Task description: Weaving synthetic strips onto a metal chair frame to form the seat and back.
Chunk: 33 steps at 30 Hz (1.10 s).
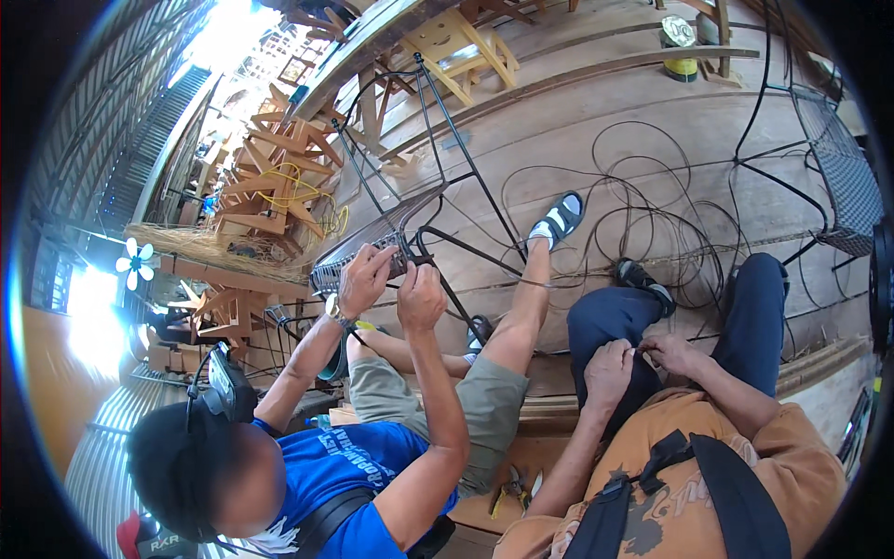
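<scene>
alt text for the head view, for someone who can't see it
The wearer's left hand and right hand meet over dark blue trousers, fingers curled on something too small to tell. A co-worker in blue works at a black metal frame; loose black cords cover the wooden floor.

left hand [608,371]: fingers curled, on thigh | right hand [672,352]: pinch grip, beside it

Black cord [652,200], orange shirt [792,475], navy trousers [605,321]
</scene>
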Tool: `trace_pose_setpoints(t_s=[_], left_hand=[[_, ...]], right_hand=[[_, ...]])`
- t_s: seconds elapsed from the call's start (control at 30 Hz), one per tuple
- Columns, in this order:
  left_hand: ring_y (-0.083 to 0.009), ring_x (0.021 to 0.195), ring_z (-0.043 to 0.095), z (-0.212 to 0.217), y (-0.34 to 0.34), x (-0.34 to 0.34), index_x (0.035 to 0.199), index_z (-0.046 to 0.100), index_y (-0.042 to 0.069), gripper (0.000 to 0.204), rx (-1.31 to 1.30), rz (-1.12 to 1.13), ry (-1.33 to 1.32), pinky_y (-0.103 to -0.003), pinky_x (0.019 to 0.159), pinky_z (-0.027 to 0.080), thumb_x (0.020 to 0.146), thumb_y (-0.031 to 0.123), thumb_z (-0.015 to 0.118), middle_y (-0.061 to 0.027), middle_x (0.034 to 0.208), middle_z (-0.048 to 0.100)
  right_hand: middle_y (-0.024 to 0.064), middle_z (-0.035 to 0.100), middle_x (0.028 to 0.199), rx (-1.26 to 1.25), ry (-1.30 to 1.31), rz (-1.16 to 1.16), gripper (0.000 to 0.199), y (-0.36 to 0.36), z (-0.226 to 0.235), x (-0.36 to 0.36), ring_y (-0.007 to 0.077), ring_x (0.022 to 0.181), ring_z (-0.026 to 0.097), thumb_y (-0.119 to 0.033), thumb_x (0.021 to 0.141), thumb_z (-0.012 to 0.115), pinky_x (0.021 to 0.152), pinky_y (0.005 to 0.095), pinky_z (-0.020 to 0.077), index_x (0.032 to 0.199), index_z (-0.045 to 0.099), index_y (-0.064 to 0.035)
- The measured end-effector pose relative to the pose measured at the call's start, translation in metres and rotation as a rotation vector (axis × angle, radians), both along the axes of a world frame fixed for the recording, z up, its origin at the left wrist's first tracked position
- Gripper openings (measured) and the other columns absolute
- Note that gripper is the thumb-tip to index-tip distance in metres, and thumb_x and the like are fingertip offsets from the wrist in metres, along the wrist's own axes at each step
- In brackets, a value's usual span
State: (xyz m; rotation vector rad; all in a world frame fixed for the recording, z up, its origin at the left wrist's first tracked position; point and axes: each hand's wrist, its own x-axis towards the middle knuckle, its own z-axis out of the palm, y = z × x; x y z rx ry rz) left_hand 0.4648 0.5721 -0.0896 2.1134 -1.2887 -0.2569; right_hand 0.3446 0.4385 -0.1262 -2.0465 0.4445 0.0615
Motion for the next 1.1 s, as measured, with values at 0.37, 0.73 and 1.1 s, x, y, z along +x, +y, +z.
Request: trace_pose_setpoints(t_s=[0.37,0.73,1.1], left_hand=[[-0.0278,0.073,0.058,0.002,-0.017,-0.006,0.083,0.058,0.009,0.008,0.059,0.005,-0.087,-0.039,0.065,0.047,0.083,0.017,0.057,-0.0092,0.077,0.060],[-0.0263,0.071,0.058,0.003,-0.034,-0.012,0.084,0.057,0.009,0.008,0.099,0.014,-0.163,-0.037,0.063,0.047,0.082,0.016,0.059,-0.0082,0.077,0.060],[-0.0263,0.070,0.057,0.007,-0.050,-0.019,0.081,0.055,0.009,0.005,0.097,0.055,-0.191,-0.037,0.061,0.047,0.081,0.014,0.058,-0.0076,0.074,0.057]], right_hand=[[0.0149,0.062,0.077,0.201,0.122,-0.089,0.029,-0.012,0.025,-0.006,0.0239,0.069,0.061,-0.005,0.082,0.048,0.066,0.0340,0.0483,0.108,0.060,-0.0041],[0.0128,0.062,0.074,0.357,0.064,-0.110,0.029,-0.021,-0.002,-0.011,0.0227,0.066,0.060,-0.003,0.082,0.047,0.063,0.0322,0.0474,0.108,0.060,-0.0049],[0.0114,0.059,0.071,0.369,0.000,-0.115,0.027,-0.026,-0.014,-0.017,0.0179,0.063,0.056,-0.002,0.084,0.045,0.061,0.0315,0.0466,0.108,0.058,-0.0006]])
